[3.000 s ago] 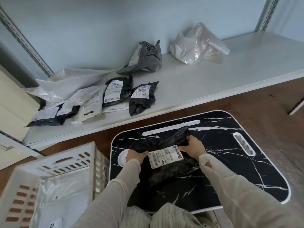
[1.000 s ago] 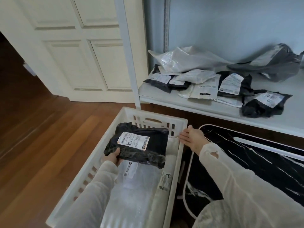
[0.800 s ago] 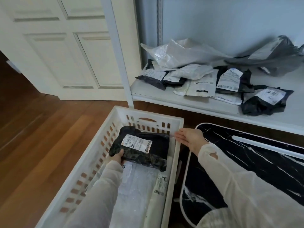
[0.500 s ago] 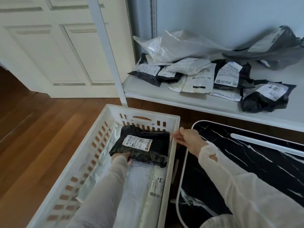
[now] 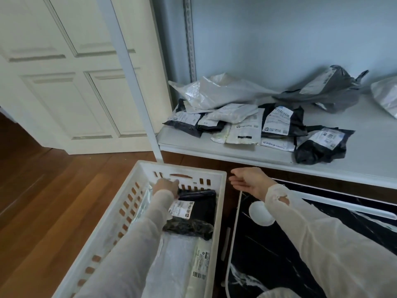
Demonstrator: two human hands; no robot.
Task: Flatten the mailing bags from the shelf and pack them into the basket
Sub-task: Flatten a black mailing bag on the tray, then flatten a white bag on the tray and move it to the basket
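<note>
A white slatted basket point(image 5: 182, 167) stands on the wooden floor at the lower left. A black mailing bag point(image 5: 200, 204) with a white label lies flat at its far end, on top of pale flattened bags point(image 5: 178, 254). My left hand point(image 5: 166, 187) reaches into the basket and rests on the bag's far left corner; its fingers point toward the far wall. My right hand point(image 5: 247, 181) hovers open, palm up, just right of the basket's rim. Several black, grey and white mailing bags point(image 5: 236, 123) lie piled on the white shelf point(image 5: 365, 151).
A black marble-pattern lap table point(image 5: 322, 224) sits right of the basket, under my right arm. A white shelf post point(image 5: 129, 72) rises just behind the basket. A panelled white door point(image 5: 64, 82) stands at the left, with wooden floor point(image 5: 53, 201) before it.
The black bag went from the lap table into the basket and now lies flat. My left hand slid from its near edge to its far corner. My right hand lifted off the basket's rim.
</note>
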